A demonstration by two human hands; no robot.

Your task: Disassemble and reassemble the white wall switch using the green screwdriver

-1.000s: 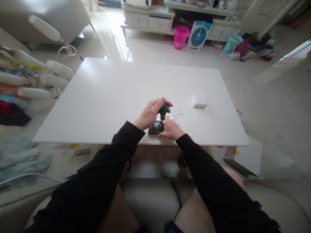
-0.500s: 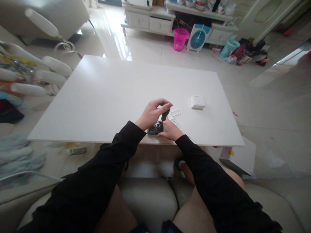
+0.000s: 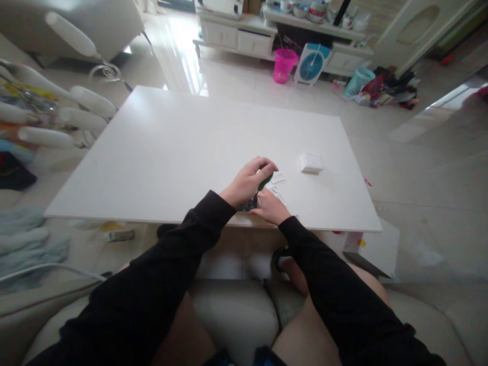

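Note:
My left hand [image 3: 249, 178] is closed around the green handle of a screwdriver [image 3: 266, 181], tilted with its shaft pointing down. Below it, near the front edge of the white table, lies a dark square unit [image 3: 248, 204] with metal parts, perhaps the back of a wall socket. My left wrist hides much of it. My right hand [image 3: 270, 206] grips the unit's right side between thumb and fingers, close to the screwdriver's shaft. The screwdriver's tip is too small to make out. Thin white rectangular frames [image 3: 278, 178] lie just beyond my right hand.
A white wall socket block [image 3: 311, 162] stands at the right of the white table [image 3: 171, 147]. Past the table are a pink basket [image 3: 284, 66], a blue-and-white fan [image 3: 311, 63] and a cabinet. White lamp-like arms [image 3: 87, 101] reach close to the table's left edge.
My left hand with the screwdriver has shifted slightly right, and the screwdriver leans more. My left wrist now covers more of the dark unit. My right hand still grips it.

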